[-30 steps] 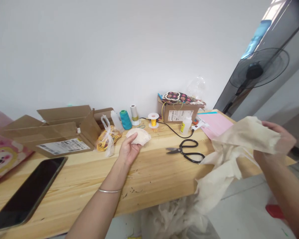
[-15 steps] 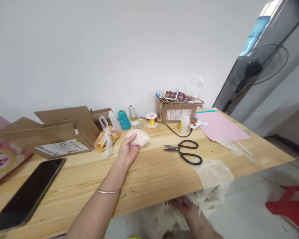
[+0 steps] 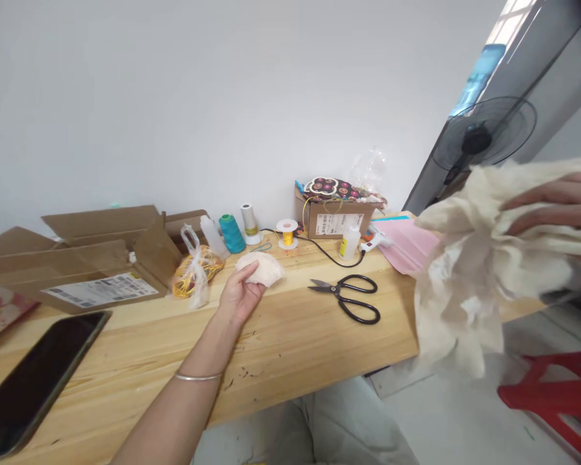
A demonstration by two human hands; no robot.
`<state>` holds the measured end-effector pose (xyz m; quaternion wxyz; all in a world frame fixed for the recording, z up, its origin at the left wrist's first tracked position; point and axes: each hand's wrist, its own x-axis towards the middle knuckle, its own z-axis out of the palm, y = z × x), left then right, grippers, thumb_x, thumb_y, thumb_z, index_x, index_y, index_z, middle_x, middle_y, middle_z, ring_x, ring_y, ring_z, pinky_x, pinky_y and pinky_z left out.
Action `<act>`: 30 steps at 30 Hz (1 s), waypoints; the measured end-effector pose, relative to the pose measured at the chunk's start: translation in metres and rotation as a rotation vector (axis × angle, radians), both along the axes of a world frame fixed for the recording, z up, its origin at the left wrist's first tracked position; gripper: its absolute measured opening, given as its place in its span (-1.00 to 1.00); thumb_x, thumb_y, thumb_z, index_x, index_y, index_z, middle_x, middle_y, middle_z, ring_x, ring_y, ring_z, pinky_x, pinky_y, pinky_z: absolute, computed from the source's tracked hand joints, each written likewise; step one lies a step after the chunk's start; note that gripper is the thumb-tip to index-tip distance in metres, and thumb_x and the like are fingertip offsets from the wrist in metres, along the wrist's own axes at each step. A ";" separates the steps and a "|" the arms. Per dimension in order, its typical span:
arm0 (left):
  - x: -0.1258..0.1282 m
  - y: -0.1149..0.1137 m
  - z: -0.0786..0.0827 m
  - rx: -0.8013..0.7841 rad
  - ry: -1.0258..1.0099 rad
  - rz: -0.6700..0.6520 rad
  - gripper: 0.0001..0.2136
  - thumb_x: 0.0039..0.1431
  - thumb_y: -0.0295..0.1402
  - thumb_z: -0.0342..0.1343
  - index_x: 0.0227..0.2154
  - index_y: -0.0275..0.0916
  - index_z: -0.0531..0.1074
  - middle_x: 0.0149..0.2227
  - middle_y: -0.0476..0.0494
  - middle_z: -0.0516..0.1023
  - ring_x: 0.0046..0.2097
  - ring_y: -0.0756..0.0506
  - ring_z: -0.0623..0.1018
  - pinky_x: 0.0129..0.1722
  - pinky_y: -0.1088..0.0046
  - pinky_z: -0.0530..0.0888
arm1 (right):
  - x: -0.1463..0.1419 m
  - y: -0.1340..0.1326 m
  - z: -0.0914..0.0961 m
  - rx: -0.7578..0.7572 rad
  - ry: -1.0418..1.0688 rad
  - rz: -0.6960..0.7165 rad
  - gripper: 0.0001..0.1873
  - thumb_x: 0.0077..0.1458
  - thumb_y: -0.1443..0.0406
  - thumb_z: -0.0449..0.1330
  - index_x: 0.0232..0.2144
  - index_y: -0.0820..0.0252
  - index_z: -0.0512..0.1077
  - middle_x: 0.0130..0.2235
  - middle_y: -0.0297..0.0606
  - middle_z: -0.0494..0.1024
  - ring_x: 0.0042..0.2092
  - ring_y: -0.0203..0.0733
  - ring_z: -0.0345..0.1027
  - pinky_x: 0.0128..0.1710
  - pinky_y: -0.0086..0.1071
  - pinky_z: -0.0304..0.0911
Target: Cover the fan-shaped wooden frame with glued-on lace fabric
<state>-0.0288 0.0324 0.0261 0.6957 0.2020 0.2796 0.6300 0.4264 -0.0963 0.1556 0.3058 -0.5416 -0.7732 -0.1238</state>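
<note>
My left hand pinches a small cream fabric piece with a curved upper edge, thumb on top, just over the table. At the right, my right hand grips a bunched cream cloth, raised above the table's right end and blurred by motion. The cloth hangs in loose folds past the table edge and covers part of a pink sheet. Black-handled scissors lie on the wood between my hands, blades pointing left.
Along the wall stand an open cardboard box, a bag of yellow cord, a teal thread cone, a yellow spool, a bottle and a filled box. A phone lies left; a red stool stands right.
My right hand has lifted the cream cloth from below the table's front edge up to the far right. My left hand still holds the fabric piece. The view has shifted slightly rightward.
</note>
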 end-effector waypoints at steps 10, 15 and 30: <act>0.001 0.000 -0.002 -0.066 0.068 0.025 -0.81 -0.08 -0.60 0.05 -0.34 -0.35 0.41 -0.35 -0.14 0.55 -0.30 -0.08 0.54 -0.26 0.35 0.50 | -0.047 0.079 -0.090 -0.235 -0.393 0.189 -0.50 -0.24 0.39 0.06 -0.15 0.05 0.40 -0.01 -0.14 0.35 -0.02 0.11 0.22 -0.12 -0.01 0.21; 0.005 -0.007 -0.002 -0.070 0.210 -0.067 -0.82 -0.14 -0.59 0.12 -0.38 -0.34 0.42 -0.41 -0.11 0.55 -0.41 -0.03 0.53 -0.42 0.46 0.50 | -0.125 0.065 -0.081 -0.249 -0.357 0.247 -0.69 -0.06 0.29 0.04 -0.22 0.15 0.41 -0.17 -0.15 0.45 -0.14 -0.04 0.31 -0.19 -0.18 0.27; 0.008 -0.013 -0.010 0.023 0.418 -0.175 -0.79 -0.24 -0.55 0.19 -0.41 -0.37 0.42 -0.41 -0.14 0.52 -0.40 -0.06 0.50 -0.35 0.36 0.43 | -0.173 0.088 -0.115 -0.777 0.379 0.159 -0.47 -0.29 0.29 0.17 -0.16 0.12 0.18 -0.43 -0.33 0.33 -0.47 -0.28 0.21 -0.55 -0.42 0.11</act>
